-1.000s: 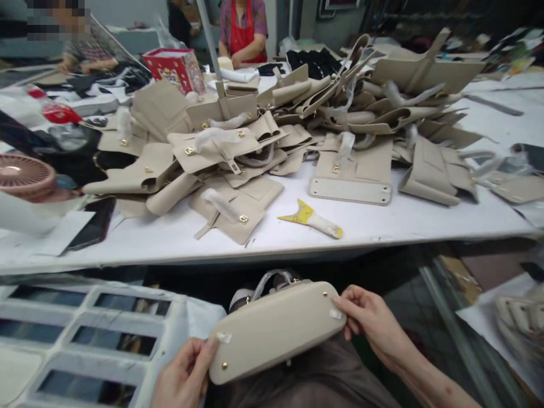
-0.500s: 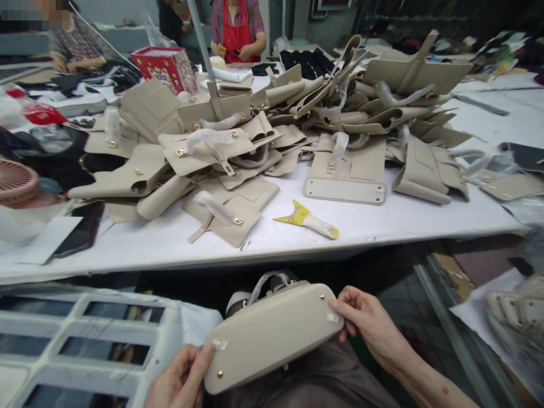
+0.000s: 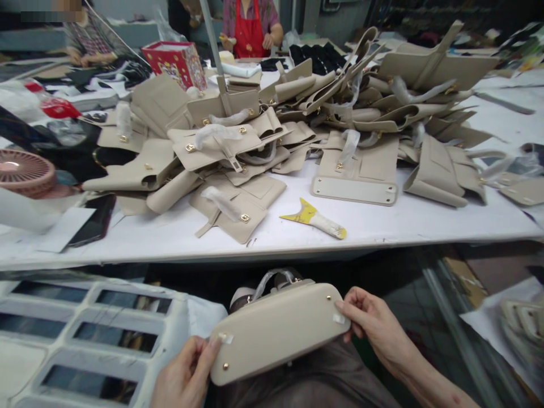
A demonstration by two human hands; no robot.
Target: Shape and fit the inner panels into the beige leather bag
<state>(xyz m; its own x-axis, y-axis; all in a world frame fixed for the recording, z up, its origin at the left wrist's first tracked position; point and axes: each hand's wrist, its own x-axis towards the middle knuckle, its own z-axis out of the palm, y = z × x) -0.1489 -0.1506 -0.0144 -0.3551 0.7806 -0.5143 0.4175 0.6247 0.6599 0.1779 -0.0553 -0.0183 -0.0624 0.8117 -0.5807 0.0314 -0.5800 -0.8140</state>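
Note:
A beige handbag point(image 3: 276, 334) rests over my lap with its long base turned up toward me. Gold studs and small clear pieces show near both ends of that base. My left hand point(image 3: 187, 365) grips the left end, thumb on top. At the opposite end, my right hand point(image 3: 368, 317) pinches the edge between thumb and fingers. Behind the base rises the bag's handle point(image 3: 272, 277), wrapped in clear plastic.
A heap of beige bag pieces point(image 3: 170, 161) covers much of the white table point(image 3: 272, 232). Near its front edge lies a yellow-and-white scraper-like tool point(image 3: 314, 218). A pink fan point(image 3: 25, 173) and a phone point(image 3: 96, 221) are at left, beside a white slotted rack point(image 3: 170, 328). A person in a red apron point(image 3: 249, 31) works across.
The view has shifted a little, so everything sits slightly farther right. Both hands keep their hold on the handbag, which stays at nearly the same tilt.

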